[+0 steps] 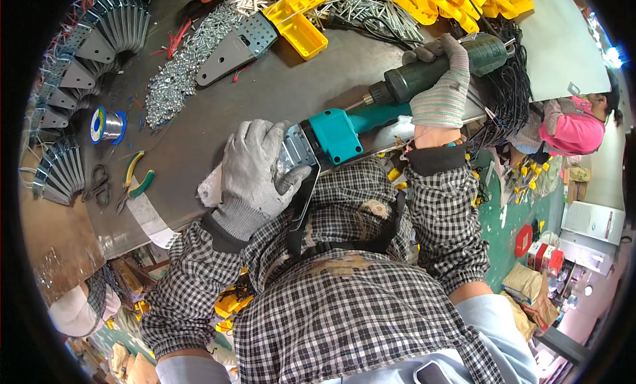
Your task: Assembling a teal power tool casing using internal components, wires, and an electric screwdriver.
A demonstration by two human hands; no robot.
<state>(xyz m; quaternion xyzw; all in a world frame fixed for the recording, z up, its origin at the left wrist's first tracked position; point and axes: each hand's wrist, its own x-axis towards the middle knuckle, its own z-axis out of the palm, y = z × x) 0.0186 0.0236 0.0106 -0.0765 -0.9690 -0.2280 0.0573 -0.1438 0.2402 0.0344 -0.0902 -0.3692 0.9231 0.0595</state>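
I can't see the metal bracket [293,149] in full; the left hand [255,165] covers most of it. The power tool [397,93] nose is hidden behind its teal head. The yellow plastic parts [457,0] are cut off at the top edge. The screws [179,73] are too small to tell apart.
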